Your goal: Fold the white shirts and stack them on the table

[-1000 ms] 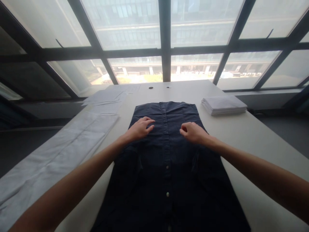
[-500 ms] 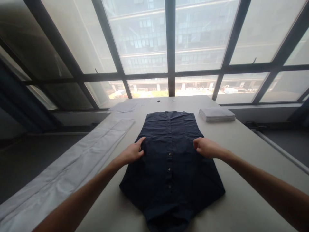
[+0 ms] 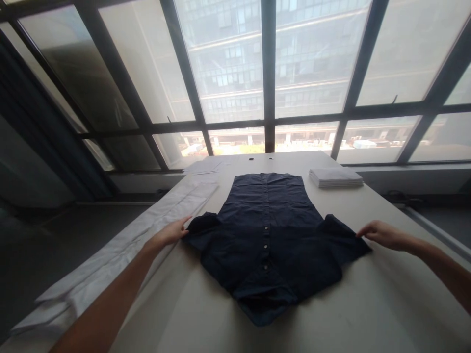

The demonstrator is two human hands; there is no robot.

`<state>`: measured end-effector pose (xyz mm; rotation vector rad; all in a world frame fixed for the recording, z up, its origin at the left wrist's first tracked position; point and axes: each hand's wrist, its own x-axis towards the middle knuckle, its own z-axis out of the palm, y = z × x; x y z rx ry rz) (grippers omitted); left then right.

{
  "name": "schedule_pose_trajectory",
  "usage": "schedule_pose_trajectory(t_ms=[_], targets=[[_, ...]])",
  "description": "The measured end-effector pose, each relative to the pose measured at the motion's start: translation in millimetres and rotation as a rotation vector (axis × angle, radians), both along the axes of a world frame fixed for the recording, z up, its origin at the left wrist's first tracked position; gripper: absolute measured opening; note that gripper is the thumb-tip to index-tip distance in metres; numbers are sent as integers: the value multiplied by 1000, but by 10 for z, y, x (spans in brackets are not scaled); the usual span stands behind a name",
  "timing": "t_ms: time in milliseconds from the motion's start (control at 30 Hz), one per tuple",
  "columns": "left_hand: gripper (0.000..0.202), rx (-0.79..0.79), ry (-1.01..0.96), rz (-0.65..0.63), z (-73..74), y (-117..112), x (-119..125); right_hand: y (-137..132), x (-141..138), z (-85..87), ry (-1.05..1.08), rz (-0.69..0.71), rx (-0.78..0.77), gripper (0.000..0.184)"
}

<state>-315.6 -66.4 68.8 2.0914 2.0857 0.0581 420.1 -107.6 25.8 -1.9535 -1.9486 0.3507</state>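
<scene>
A dark navy button-up shirt [image 3: 243, 247] lies front side up on the white table [image 3: 324, 318], its collar [image 3: 263, 299] toward me and its hem toward the window. Both short sleeves are spread out sideways. On the left, my left hand [image 3: 170, 233] pinches the outer end of one sleeve [image 3: 200, 229] between thumb and fingers. Over on the right, my right hand [image 3: 385, 235] grips the edge of the other sleeve [image 3: 342, 240], with its thumb partly hidden. Light buttons run down the middle of the shirt.
Long white fabric [image 3: 147, 228] lies along the table's left edge, with flat white sheets [image 3: 202, 166] beyond it. A folded white stack [image 3: 335, 177] sits at the far right. Large framed windows [image 3: 270, 73] rise behind the table, and a dark curtain [image 3: 47, 108] hangs left.
Both hands have moved outward from the shirt's body, drawing the sleeves out to the sides. The view has shifted slightly, so the shirt sits farther right in it.
</scene>
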Motion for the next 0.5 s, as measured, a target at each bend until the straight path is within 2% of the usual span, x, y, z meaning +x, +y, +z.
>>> schedule_pose_trajectory(t_ms=[67,133,167,267,333,400,500], targets=[[55,206,127,1,-32,-39,161,-37,-236,54,-83,29,-1,28],[47,404,164,-48,-48,-84,443,-86,-646,123,-144,-23,110,33],[46,458,131,-115,-61,-110,620,-114,-904,140,-135,1,158,37],[45,392,-32,-423,-161,-200,1181,-185,-1739,67,-82,115,223,46],[49,310,-67,-534,-274,-255,1472,-207,-2197,-62,-90,150,204,50],[55,231,-56,-566,-390,-293,1639,-210,-2479,-200,-107,171,157,56],[61,146,-24,-560,-506,-327,1713,-200,-2565,-334,-130,205,88,61]])
